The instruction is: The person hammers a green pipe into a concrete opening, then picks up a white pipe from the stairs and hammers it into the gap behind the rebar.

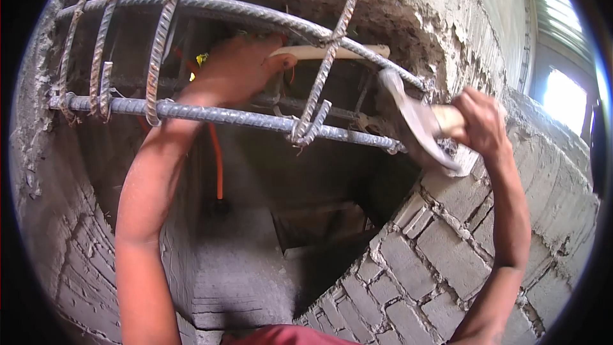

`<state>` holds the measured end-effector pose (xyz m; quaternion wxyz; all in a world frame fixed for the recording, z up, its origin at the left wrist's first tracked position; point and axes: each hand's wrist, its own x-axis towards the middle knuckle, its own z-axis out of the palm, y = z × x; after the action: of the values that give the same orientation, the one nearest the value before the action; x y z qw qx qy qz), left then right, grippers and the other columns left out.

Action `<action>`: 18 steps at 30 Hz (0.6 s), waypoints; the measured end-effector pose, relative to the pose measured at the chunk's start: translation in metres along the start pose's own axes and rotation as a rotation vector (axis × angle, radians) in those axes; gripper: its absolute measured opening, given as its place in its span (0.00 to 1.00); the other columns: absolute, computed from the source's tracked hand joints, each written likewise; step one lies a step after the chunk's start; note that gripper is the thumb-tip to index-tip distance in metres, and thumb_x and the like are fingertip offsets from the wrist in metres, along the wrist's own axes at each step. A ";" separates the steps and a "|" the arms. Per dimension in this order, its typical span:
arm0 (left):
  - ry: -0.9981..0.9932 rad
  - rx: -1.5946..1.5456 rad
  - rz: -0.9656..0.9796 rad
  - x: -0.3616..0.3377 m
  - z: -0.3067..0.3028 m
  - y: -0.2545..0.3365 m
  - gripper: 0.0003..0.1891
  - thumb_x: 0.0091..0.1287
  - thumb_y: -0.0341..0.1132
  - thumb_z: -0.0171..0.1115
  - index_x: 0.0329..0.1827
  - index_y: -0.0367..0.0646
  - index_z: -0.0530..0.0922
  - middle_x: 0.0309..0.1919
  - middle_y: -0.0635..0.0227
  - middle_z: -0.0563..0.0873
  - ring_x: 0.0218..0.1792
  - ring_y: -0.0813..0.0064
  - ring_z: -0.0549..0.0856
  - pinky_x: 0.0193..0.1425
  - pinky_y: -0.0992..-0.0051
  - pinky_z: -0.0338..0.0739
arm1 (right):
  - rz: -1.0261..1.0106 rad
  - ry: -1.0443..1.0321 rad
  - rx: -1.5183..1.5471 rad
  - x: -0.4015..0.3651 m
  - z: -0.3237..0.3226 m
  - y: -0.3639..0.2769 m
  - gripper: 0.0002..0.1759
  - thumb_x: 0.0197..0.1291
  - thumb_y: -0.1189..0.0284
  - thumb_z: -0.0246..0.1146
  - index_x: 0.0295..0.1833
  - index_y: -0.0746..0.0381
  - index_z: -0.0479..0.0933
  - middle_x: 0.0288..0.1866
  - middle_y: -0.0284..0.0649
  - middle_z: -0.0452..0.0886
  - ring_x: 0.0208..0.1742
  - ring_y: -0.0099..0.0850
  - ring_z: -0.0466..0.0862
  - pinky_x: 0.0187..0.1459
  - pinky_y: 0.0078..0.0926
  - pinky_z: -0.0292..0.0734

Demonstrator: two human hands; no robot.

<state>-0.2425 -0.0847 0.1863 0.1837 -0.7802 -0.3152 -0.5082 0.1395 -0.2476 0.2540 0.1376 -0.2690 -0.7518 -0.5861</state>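
My left hand (246, 67) reaches through the rebar cage and is closed on a pale wooden stick (357, 52). The stick points right, passing behind a rusty stirrup (345, 16) toward the broken concrete. Its left end is hidden in my grip. On the right, my right hand (482, 121) grips the short wooden handle of a hammer (418, 115). The hammer's long, curved metal head is slightly blurred and lies in front of the right end of the lower rebar (255, 117). The upper rebar (255, 13) runs across above my left hand.
Rough broken concrete (440, 19) edges the opening above and right. A brick wall (415, 262) slopes up on the right, and a grey plastered wall (70, 243) stands left. An orange conduit (218, 160) hangs inside, above a concrete surface (242, 262). Several stirrups cross the bars.
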 end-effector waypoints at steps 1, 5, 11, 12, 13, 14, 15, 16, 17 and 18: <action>-0.002 -0.006 -0.019 0.000 -0.001 0.004 0.19 0.72 0.50 0.58 0.47 0.42 0.81 0.32 0.49 0.85 0.37 0.45 0.85 0.40 0.56 0.76 | 0.023 -0.019 -0.023 0.006 0.000 0.006 0.39 0.57 0.30 0.55 0.29 0.60 0.72 0.21 0.34 0.66 0.22 0.29 0.73 0.23 0.36 0.70; -0.120 0.081 -0.070 0.000 -0.015 0.013 0.24 0.73 0.57 0.52 0.57 0.49 0.80 0.37 0.53 0.87 0.45 0.47 0.85 0.50 0.51 0.76 | -0.052 -0.030 0.033 0.002 -0.001 -0.001 0.37 0.59 0.31 0.54 0.30 0.59 0.73 0.21 0.33 0.64 0.20 0.28 0.69 0.23 0.35 0.68; -0.172 0.059 -0.093 0.000 -0.020 0.018 0.23 0.73 0.58 0.52 0.53 0.49 0.81 0.37 0.56 0.87 0.44 0.48 0.84 0.50 0.51 0.75 | 0.048 -0.105 0.053 0.000 0.003 -0.007 0.38 0.58 0.33 0.57 0.30 0.62 0.74 0.22 0.39 0.69 0.22 0.36 0.73 0.23 0.38 0.66; -0.172 0.058 -0.092 -0.001 -0.019 0.019 0.23 0.73 0.58 0.52 0.53 0.49 0.81 0.37 0.56 0.87 0.44 0.48 0.84 0.50 0.51 0.75 | 0.058 -0.098 0.083 0.001 0.003 -0.002 0.39 0.58 0.32 0.55 0.30 0.63 0.74 0.22 0.40 0.69 0.22 0.37 0.74 0.24 0.38 0.67; -0.162 0.085 -0.087 -0.001 -0.017 0.018 0.23 0.73 0.58 0.51 0.53 0.49 0.81 0.37 0.56 0.87 0.44 0.48 0.84 0.50 0.51 0.75 | 0.070 -0.090 0.112 0.002 0.003 0.000 0.40 0.59 0.31 0.54 0.30 0.63 0.74 0.22 0.40 0.69 0.23 0.38 0.74 0.24 0.39 0.68; -0.141 0.114 -0.085 0.000 -0.017 0.016 0.24 0.73 0.58 0.51 0.52 0.49 0.81 0.37 0.56 0.87 0.44 0.48 0.84 0.50 0.52 0.75 | 0.096 -0.120 0.112 0.002 -0.005 -0.007 0.41 0.59 0.30 0.52 0.31 0.63 0.74 0.22 0.41 0.69 0.22 0.38 0.74 0.24 0.39 0.68; -0.127 0.119 -0.092 0.000 -0.015 0.012 0.24 0.73 0.58 0.51 0.52 0.49 0.81 0.37 0.56 0.87 0.44 0.48 0.84 0.50 0.52 0.75 | 0.027 -0.069 0.122 0.000 -0.004 -0.010 0.41 0.60 0.30 0.52 0.31 0.63 0.74 0.22 0.40 0.69 0.20 0.37 0.72 0.23 0.37 0.66; -0.063 0.057 -0.040 -0.002 -0.011 0.009 0.21 0.72 0.56 0.54 0.46 0.46 0.81 0.33 0.53 0.85 0.39 0.47 0.83 0.44 0.52 0.74 | -0.057 -0.029 0.126 -0.002 -0.008 -0.017 0.39 0.60 0.32 0.54 0.31 0.63 0.74 0.22 0.39 0.68 0.20 0.36 0.71 0.23 0.36 0.64; 0.004 -0.005 0.015 -0.002 -0.009 0.008 0.20 0.72 0.53 0.57 0.40 0.42 0.81 0.29 0.50 0.83 0.34 0.46 0.83 0.39 0.53 0.72 | -0.140 0.013 0.127 -0.001 -0.012 -0.022 0.37 0.60 0.34 0.57 0.31 0.62 0.74 0.21 0.38 0.67 0.20 0.34 0.70 0.22 0.35 0.62; 0.004 -0.002 0.015 -0.002 -0.010 0.006 0.20 0.72 0.53 0.57 0.40 0.42 0.81 0.29 0.50 0.83 0.34 0.46 0.83 0.39 0.53 0.72 | -0.214 0.073 0.197 0.003 -0.011 -0.026 0.30 0.62 0.40 0.60 0.28 0.58 0.71 0.21 0.33 0.61 0.19 0.30 0.66 0.21 0.33 0.59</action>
<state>-0.2454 -0.0955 0.1888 0.1873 -0.7817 -0.3084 -0.5087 0.1209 -0.2615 0.2375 0.1273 -0.1513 -0.8245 -0.5302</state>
